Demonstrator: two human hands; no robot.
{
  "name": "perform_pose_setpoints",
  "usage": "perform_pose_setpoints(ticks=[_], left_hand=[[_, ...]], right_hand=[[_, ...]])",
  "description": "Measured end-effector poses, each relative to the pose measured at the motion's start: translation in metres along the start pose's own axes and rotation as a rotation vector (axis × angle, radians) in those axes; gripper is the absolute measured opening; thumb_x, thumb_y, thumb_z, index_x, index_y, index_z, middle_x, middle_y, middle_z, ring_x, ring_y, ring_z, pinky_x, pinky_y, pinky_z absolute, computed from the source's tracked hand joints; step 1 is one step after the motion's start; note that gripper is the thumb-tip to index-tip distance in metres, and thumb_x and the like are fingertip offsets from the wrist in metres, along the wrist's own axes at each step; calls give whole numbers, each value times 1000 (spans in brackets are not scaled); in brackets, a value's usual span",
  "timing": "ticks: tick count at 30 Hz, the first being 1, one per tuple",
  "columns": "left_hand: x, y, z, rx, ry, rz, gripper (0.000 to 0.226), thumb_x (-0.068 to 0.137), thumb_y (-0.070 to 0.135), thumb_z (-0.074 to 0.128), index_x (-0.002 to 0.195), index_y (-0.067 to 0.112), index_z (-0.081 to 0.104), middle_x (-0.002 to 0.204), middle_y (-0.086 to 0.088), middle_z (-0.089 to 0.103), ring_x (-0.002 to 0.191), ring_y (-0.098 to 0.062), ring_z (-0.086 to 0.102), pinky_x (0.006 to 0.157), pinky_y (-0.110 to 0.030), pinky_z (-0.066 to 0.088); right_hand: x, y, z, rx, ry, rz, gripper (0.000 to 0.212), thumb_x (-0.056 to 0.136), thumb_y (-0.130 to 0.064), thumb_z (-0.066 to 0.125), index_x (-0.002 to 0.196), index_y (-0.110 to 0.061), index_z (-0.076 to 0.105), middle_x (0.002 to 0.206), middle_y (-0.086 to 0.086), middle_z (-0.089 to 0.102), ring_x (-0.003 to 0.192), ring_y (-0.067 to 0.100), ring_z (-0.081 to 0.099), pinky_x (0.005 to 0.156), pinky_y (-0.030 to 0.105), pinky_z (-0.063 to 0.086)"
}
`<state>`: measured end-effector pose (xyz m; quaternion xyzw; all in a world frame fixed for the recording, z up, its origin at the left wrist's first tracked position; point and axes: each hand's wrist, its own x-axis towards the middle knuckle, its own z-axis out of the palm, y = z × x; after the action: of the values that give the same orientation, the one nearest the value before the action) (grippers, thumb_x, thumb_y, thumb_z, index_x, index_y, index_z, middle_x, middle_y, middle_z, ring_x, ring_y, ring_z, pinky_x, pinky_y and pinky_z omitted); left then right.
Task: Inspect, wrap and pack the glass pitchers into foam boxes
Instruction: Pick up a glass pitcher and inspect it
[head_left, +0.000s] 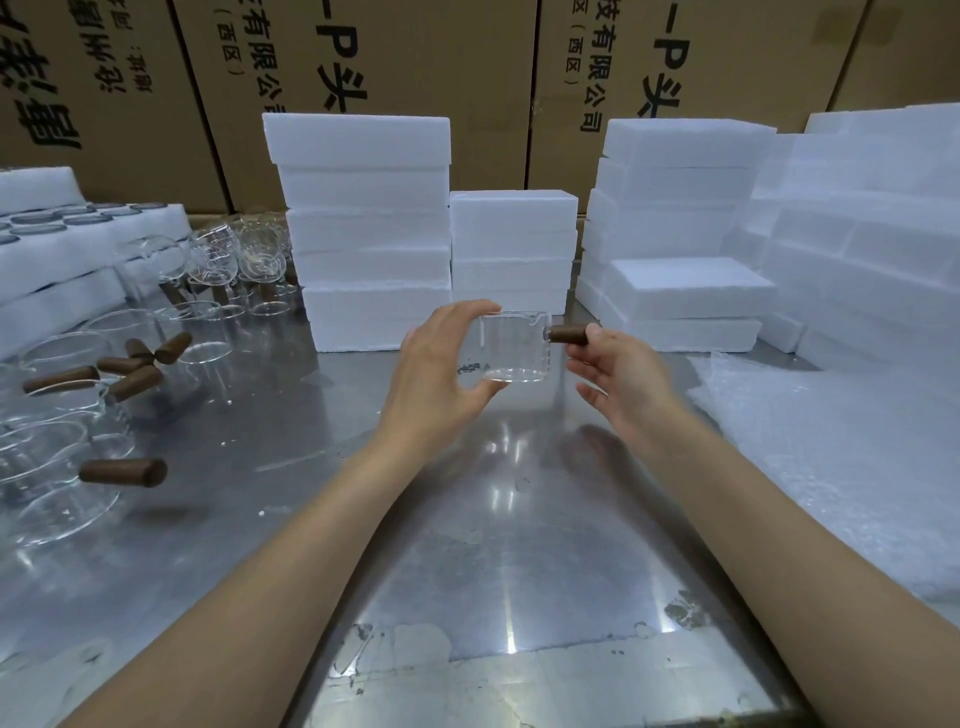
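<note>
A small clear glass pitcher with a brown wooden side handle is held up above the metal table. My left hand grips the glass body, fingers over its rim and thumb under its base. My right hand pinches the wooden handle between thumb and fingers. Several more glass pitchers with brown handles lie and stand on the table at the left. Stacks of white foam boxes rise behind the held pitcher.
Bubble wrap sheets cover the table's right side. More foam boxes stand at the back right, and foam trays sit at the far left. Cardboard cartons form a wall behind everything.
</note>
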<state>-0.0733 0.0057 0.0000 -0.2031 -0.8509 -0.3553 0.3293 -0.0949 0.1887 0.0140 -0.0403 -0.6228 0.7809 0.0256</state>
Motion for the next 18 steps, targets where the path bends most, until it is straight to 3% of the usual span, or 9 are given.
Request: perform_pose_setpoints(ticks=[2,5,7,10,12,16,18], left_hand=[[-1,-1,1,-71,-67,-93,63,78,19,77,132,28,45,122,11,56,116,-13,54,107,-50,36],[-3,-4,2,-241,-182,-206,75,75,26,81,135,41,38,119,10,60,109,-6,58,99,-26,46],[-4,-4,3,-293,-230,-259,88,68,39,83,139,42,32,124,11,58,112,-4,56,90,-11,42],[-3,-4,5,-356,-236,-342,99,60,57,75,143,38,26,126,15,56,114,0,54,82,-2,38],[-3,-7,7,-380,-232,-379,90,66,53,74,140,34,28,127,15,57,116,1,53,81,0,37],[-5,-19,11,-374,-258,-422,60,82,30,73,128,24,36,134,3,55,118,-4,50,88,-12,39],[-5,-22,12,-373,-286,-435,54,84,23,72,126,21,38,137,-1,53,117,-6,49,79,-3,40]], right_hand=[[0,0,-1,5,-7,26,12,97,-24,50,88,-23,57,76,-7,66,75,7,63,66,24,43],[-1,1,-3,-9,-1,34,12,97,-23,47,90,-24,57,79,-7,66,76,6,63,65,24,42],[-1,1,-3,-27,9,35,12,98,-23,47,92,-23,57,80,-6,66,76,6,63,65,24,42],[-2,1,-2,-58,20,38,12,98,-21,45,96,-21,57,81,-5,66,75,6,62,65,24,42],[-3,0,0,-98,21,46,14,98,-19,44,102,-19,57,81,-4,66,73,6,61,63,23,41],[-4,-2,2,-208,26,88,15,98,-15,42,105,-16,55,79,-3,65,70,8,58,62,23,41],[-3,-1,3,-272,34,110,14,98,-13,42,106,-15,53,79,-2,64,67,9,57,61,22,42]])
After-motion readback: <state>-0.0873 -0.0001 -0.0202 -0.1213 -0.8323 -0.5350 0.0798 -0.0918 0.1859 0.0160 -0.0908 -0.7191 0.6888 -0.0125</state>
